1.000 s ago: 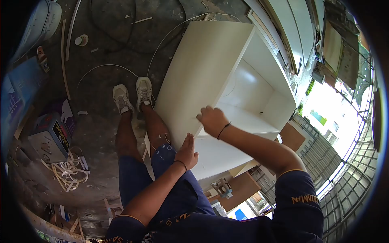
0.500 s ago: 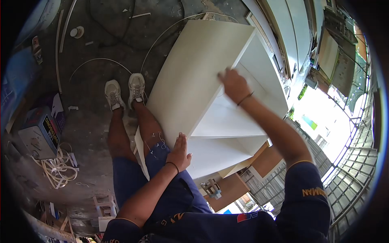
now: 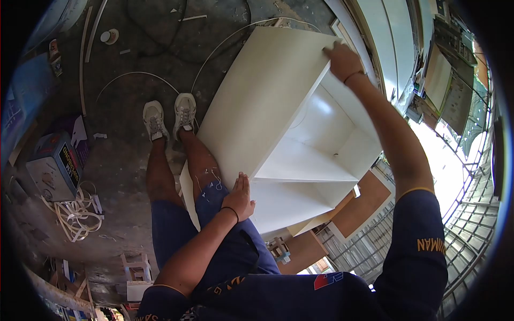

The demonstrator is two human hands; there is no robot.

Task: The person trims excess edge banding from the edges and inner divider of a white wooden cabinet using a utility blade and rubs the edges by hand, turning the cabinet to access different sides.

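Note:
A white box-shaped cabinet (image 3: 257,91) with an open front and an inner shelf panel (image 3: 305,180) lies tilted in front of my legs. My left hand (image 3: 241,200) rests by the near end of its front edge, fingers stretched out and laid together. At the far end of that same edge is my right hand (image 3: 344,61), its fingers bent and closed against the corner. Whatever those fingers may hold is too small or hidden to name.
Thin pale edging strip (image 3: 219,45) curls across the dark floor beside the cabinet. To the left stand a metal can (image 3: 53,171) and a tangle of strip (image 3: 75,219). Long panels (image 3: 375,37) lean beyond the cabinet. A brown board (image 3: 361,206) is at the right.
My right hand has moved along the cabinet's front edge, away from me, to the far corner. My left hand stays at the near end. The view has shifted slightly.

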